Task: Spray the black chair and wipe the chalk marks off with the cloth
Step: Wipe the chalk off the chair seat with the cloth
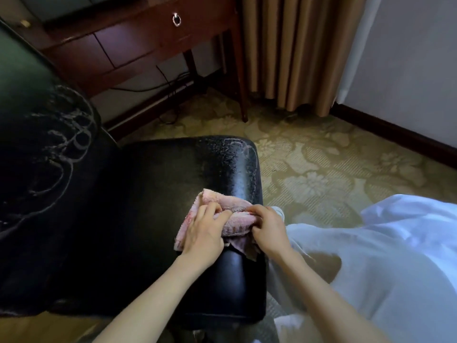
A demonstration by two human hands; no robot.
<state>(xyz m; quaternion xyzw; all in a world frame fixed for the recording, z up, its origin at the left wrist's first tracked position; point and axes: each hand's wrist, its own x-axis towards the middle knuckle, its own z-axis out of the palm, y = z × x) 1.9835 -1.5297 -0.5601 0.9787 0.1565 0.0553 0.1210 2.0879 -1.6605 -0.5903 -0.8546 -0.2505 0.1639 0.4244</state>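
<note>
Item: pink terry cloth [217,198], bunched on the seat of the black chair [160,184], near its right edge, directly under both sets of fingers.
Left hand [205,235]: lies on top of the cloth; fingers [223,215] are bent narrow over a fold and hold it down against the seat.
Right hand [268,230]: fingers [254,209] are curled tight round the cloth's right end, gripping it; a loose flap hangs below them, over the seat edge.
Chalk marks [61,144]: looping white lines on the chair back, well to the left of the fingers and beyond them.
Seat-corner smear [241,148]: pale chalk residue on the far right corner of the seat, straight ahead of the fingers.
Spray droplets [222,157]: fine wet beading on the seat between the fingers and that corner, so that part appears already sprayed.
Step in hand, as judged: gathering the cloth into a firm pad before wiping.
Handling advice: tuck the hanging flap in, keep a flat, clean face downward, and push forward from the fingers through the wet patch to the corner. Use overlapping strokes with even pressure, and turn the pad once it greys. The chair back remains to be done.
Risk: a loose wad would smear wet chalk rather than lift it.
Surroundings: wooden table [138,43] with ring-pull drawer far beyond the fingers; patterned carpet [321,169] and white fabric [395,256] to their right.
</note>
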